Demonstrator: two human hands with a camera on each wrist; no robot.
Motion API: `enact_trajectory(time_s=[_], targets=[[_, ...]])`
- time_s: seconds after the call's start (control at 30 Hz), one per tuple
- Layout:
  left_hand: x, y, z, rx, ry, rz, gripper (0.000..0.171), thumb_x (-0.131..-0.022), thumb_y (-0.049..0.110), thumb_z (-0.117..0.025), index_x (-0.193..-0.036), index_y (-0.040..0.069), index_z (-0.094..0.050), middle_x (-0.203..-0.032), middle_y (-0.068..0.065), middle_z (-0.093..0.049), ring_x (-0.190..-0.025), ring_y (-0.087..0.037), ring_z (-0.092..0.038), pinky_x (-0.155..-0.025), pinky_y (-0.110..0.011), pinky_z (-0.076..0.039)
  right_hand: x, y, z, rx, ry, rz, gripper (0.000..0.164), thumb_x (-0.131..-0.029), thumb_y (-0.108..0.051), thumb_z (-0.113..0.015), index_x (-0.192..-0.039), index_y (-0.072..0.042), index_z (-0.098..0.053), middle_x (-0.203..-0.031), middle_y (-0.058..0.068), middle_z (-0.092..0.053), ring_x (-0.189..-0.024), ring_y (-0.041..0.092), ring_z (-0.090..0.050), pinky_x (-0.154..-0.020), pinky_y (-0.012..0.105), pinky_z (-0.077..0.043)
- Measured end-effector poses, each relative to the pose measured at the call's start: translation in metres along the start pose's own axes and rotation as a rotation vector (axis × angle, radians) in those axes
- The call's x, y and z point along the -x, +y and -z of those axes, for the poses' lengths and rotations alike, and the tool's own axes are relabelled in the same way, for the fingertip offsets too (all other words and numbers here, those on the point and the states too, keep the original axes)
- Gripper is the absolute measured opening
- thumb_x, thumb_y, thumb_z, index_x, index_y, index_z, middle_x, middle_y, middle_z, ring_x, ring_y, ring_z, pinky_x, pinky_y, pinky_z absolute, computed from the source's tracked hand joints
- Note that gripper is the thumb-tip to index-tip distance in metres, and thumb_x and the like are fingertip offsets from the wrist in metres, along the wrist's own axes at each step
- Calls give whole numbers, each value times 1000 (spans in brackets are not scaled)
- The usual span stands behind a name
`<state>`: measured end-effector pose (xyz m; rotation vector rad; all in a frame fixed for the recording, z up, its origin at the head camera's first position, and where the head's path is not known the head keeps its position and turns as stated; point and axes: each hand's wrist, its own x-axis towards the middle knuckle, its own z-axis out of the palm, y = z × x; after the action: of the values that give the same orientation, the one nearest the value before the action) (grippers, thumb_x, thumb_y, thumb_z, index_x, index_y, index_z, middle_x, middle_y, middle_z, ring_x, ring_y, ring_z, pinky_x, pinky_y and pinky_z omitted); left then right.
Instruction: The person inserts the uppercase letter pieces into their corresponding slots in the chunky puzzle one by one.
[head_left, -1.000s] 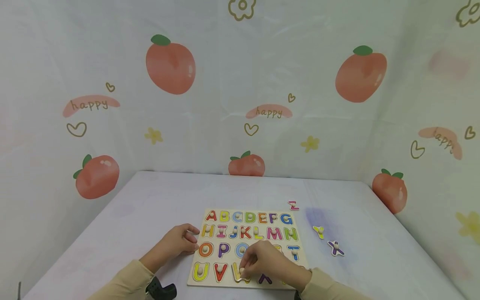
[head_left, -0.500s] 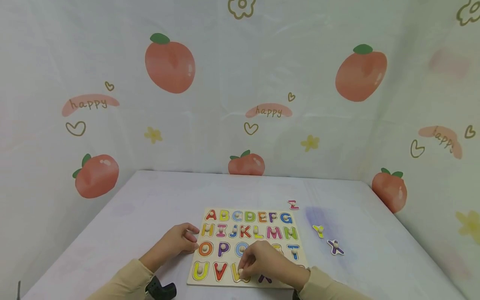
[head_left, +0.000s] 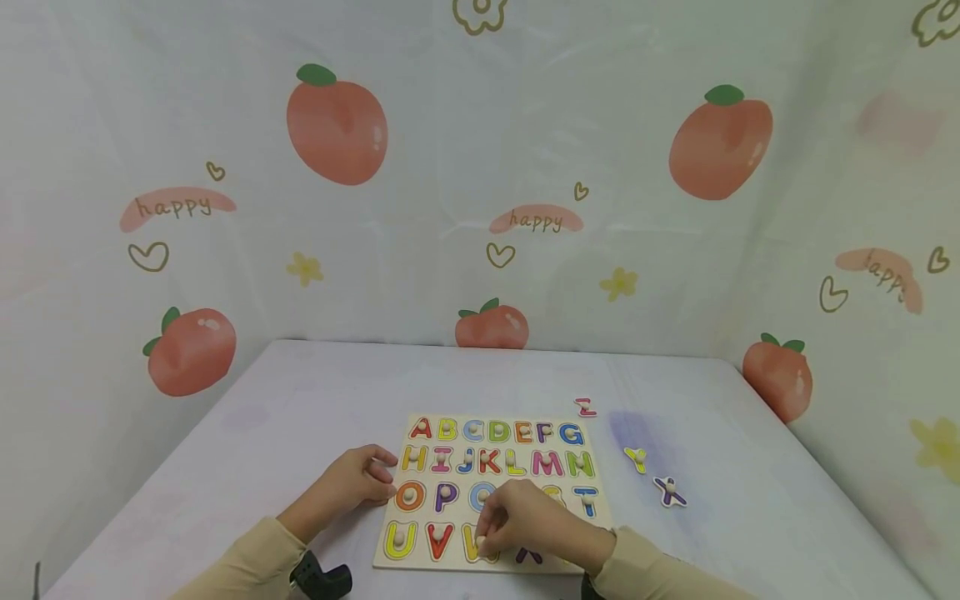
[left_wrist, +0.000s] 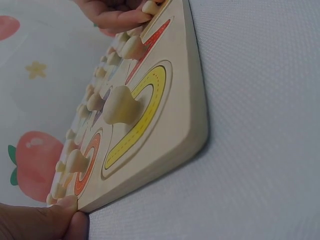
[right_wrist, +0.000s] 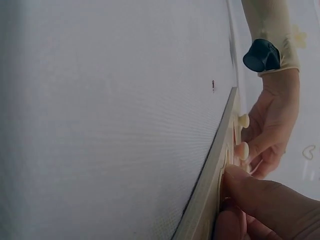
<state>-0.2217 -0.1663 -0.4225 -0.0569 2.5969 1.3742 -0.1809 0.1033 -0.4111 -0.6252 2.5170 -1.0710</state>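
A wooden alphabet puzzle board (head_left: 423,517) lies on the table with knobbed letter pieces in several rows. Near its front edge, my right hand (head_left: 525,521) pinches the small knob of the yellow W piece (head_left: 470,546) between thumb and fingertips. The W lies at its slot, partly covered by the fingers. My left hand (head_left: 352,487) rests at the board's left edge, its thumb (left_wrist: 65,202) touching the side close to the orange O (left_wrist: 90,162). The yellow U (left_wrist: 150,107) and red V (head_left: 440,542) sit in their slots. My right hand hides part of the lower rows.
Right of the board lie three loose pieces: a purple X (head_left: 670,492), a yellow Y (head_left: 636,460) and a pink Z (head_left: 585,407). A purple X-shaped slot (head_left: 528,556) shows beneath my right wrist. A printed curtain (head_left: 420,250) stands behind the table.
The W piece, which stood slightly tilted under my right fingers, has settled flatter at its slot. My left hand stays at the board's edge. The head view has shifted slightly.
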Motion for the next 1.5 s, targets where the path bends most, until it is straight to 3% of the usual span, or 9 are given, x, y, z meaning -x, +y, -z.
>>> enact_trajectory(time_s=[0.47,0.7,1.13,1.33,1.5], targets=[[-1,-2,0,30,-11,-7,39,-75,-1,-76,-111,-2,-60,-83,-8,-59,-69,-16,-56,-62,-29,-52,4,2,2,-57,-21,7,19,-70,-13,-85,-74,-17,-67,-62,-10,-59,-57,2,-50,-55,17,-40],[-1,-2,0,23,-14,-8,39,-75,0,-76,-111,-2,-60,-83,-7,-59,-70,-16,-56,-62,-28,-51,12,9,18,-113,8,40,17,-73,-12,-83,-82,-14,-68,-70,-7,-62,-63,5,-57,-57,19,-46],[0,-1,0,9,-5,0,39,-76,0,-76,-111,-1,-60,-83,-7,-60,-70,-16,-57,-62,-28,-51,46,38,95,-163,264,1,27,-82,-13,-76,-99,4,-65,-81,4,-61,-72,14,-57,-63,21,-49],[-1,-2,-1,16,-3,0,39,-76,0,-76,-111,-1,-60,-83,-7,-60,-69,-16,-57,-62,-27,-51,65,63,123,-117,428,-148,31,-83,-14,-75,-105,4,-64,-83,5,-64,-76,16,-60,-66,26,-52],[-2,-3,-1,10,-2,-7,39,-76,0,-76,-111,-2,-60,-83,-8,-60,-69,-16,-57,-62,-28,-52,80,94,137,-72,477,-248,33,-84,-17,-75,-108,3,-65,-85,4,-65,-78,16,-60,-68,29,-54]])
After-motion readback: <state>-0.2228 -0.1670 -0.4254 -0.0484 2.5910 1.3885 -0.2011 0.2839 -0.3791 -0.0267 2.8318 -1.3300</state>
